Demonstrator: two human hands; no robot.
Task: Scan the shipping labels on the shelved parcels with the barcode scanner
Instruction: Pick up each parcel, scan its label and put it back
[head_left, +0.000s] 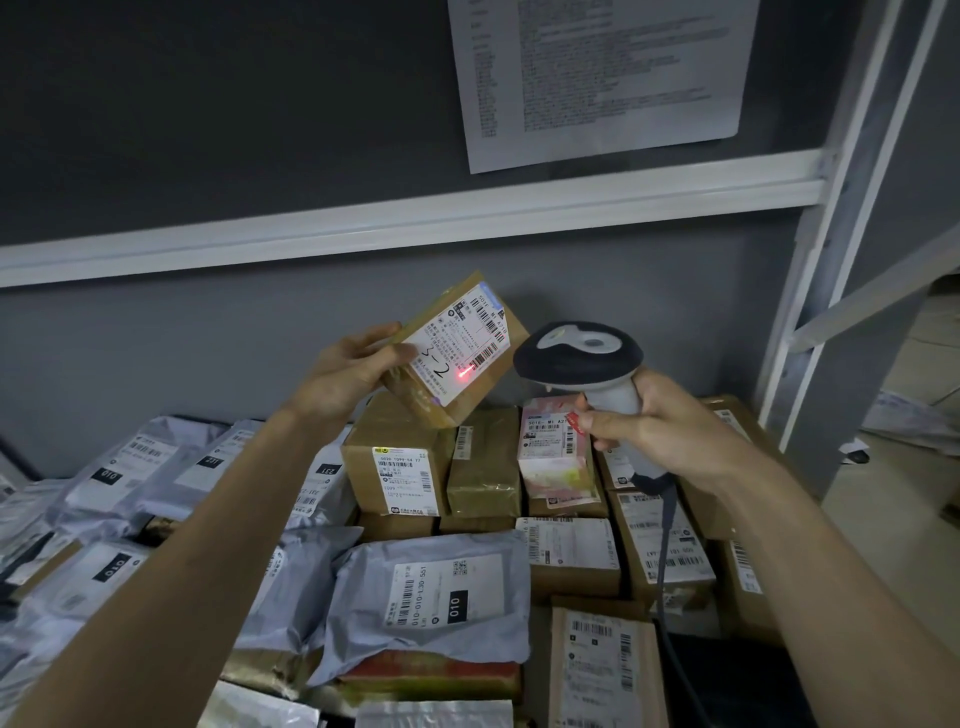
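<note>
One small cardboard parcel (457, 348) is held tilted above the stacked boxes, pinched at its left end by the left hand (345, 371), thumb on the shipping label (460, 345). The barcode scanner (584, 358) is gripped by its handle in the right hand (657, 426), fingers curled round it, head just beside the parcel. A red scan dot (462, 373) is seen on the label near a barcode.

Wall sheet (597, 73) print blurred, top cropped
</note>
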